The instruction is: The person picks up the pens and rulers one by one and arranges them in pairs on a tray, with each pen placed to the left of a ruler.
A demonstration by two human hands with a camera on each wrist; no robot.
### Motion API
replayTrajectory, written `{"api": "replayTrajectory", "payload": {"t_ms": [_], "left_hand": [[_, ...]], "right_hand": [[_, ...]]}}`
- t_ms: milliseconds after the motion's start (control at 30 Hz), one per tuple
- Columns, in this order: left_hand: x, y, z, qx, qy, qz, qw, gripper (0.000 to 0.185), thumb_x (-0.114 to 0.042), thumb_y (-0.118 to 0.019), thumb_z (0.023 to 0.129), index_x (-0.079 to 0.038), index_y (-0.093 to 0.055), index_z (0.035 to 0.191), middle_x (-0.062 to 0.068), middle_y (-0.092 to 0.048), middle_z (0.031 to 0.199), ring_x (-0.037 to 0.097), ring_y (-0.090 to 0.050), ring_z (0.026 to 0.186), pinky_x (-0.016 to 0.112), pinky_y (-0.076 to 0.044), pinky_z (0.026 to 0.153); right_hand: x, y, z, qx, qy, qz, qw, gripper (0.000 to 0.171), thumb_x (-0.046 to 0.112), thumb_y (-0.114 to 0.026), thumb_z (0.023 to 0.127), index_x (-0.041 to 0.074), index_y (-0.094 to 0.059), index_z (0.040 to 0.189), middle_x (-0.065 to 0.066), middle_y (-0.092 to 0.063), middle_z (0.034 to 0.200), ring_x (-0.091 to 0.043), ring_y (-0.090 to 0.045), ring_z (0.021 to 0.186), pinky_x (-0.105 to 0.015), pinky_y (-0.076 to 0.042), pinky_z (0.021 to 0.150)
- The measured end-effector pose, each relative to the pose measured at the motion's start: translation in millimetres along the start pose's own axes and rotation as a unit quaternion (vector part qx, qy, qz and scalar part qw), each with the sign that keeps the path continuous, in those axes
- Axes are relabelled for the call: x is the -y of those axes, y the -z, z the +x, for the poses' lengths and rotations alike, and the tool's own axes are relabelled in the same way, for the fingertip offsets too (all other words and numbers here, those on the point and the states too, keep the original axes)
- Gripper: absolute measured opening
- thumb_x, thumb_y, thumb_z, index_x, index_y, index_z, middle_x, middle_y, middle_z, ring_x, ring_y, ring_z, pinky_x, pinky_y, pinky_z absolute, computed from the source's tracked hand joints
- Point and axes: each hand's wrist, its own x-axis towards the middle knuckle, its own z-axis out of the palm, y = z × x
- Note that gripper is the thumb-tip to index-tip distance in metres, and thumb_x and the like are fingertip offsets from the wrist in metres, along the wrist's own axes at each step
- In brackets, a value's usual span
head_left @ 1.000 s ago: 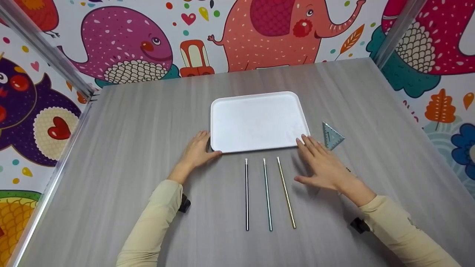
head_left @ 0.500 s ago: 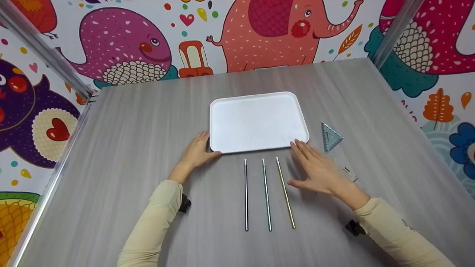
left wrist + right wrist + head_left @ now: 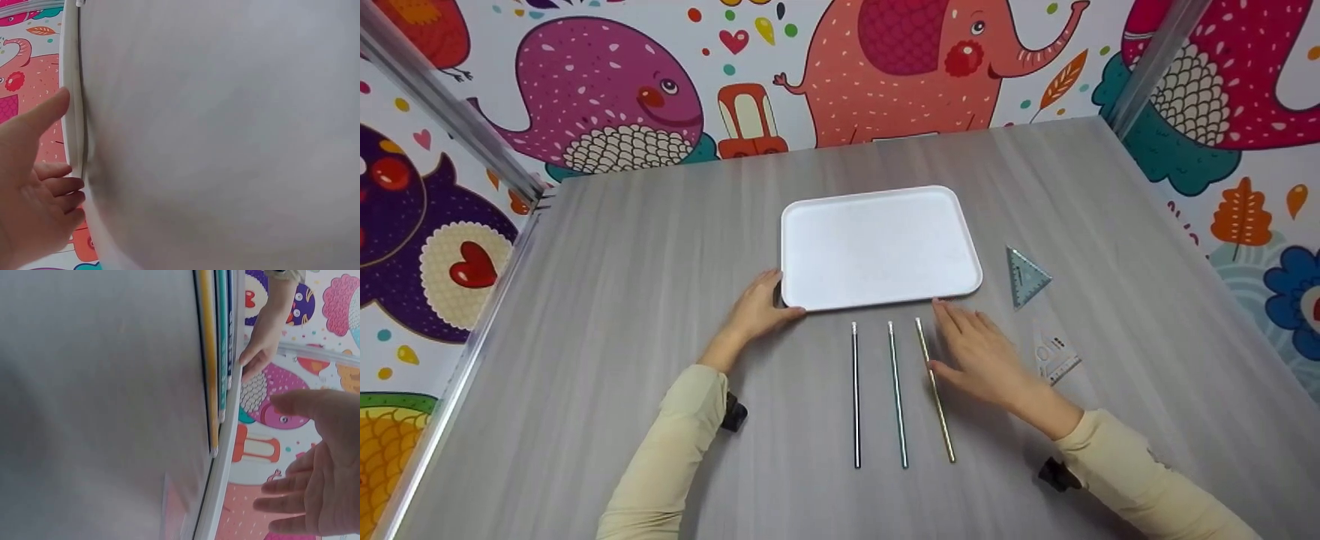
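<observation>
A white rectangular tray (image 3: 881,244) lies flat on the table. My left hand (image 3: 754,307) holds its near left corner, thumb along the near edge and fingers against the left side. In the left wrist view the fingers (image 3: 67,194) meet the tray rim (image 3: 76,124). My right hand (image 3: 979,352) is spread, its fingertips by the tray's near edge; contact is hard to tell. Its thumb tip is over or beside a gold pencil (image 3: 939,409). A teal pencil (image 3: 898,394) and a dark pencil (image 3: 856,397) lie left of that one, all roughly pointing at the tray.
Right of the tray lies a bluish triangular set square (image 3: 1026,277). A clear plastic drawing template (image 3: 1056,358) is beside my right hand, partly covered by it. Grey wood-grain table (image 3: 660,247) surrounds everything. Cartoon-printed walls (image 3: 765,75) stand at the back and sides.
My right hand has slid left and toward me, off the tray's near right corner, uncovering the clear template. My left hand stays at its corner, and the tray has hardly moved.
</observation>
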Motion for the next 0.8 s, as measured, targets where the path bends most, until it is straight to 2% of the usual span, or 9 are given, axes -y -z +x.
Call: {"api": "replayTrajectory", "payload": {"t_ms": [267,467,800], "left_hand": [[-1.4,-0.2,0.6,-0.008,-0.003,-0.016,0.9998,0.075,-0.027,-0.073,0.075,0.008,-0.039,0.132,0.028,-0.037,0.135,0.038,-0.032,0.127,0.045,-0.024,0.106],[0.0,-0.1,1.9,-0.005,0.007,-0.020,0.9998,0.077,-0.028,-0.074,0.075,0.010,-0.038,0.132,0.029,-0.036,0.136,0.038,-0.032,0.128,0.044,-0.024,0.106],[0.0,-0.1,1.7,-0.005,0.002,-0.031,0.9995,0.076,-0.026,-0.074,0.074,0.009,-0.039,0.131,0.029,-0.036,0.135,0.038,-0.032,0.127,0.045,-0.024,0.106]], "right_hand": [[26,-3,0,-0.003,-0.033,0.049,0.998,0.071,0.029,-0.070,0.076,-0.012,-0.041,0.127,-0.026,-0.052,0.117,-0.039,-0.050,0.106,-0.049,-0.040,0.090],[43,-4,2,0.028,-0.053,0.056,0.997,0.072,0.031,-0.070,0.076,-0.011,-0.042,0.127,-0.024,-0.053,0.115,-0.036,-0.051,0.103,-0.046,-0.043,0.086],[59,-12,1,0.040,-0.048,0.071,0.996,0.071,0.032,-0.075,0.070,-0.006,-0.047,0.124,-0.017,-0.051,0.100,-0.030,-0.051,0.089,-0.041,-0.046,0.067]]}}
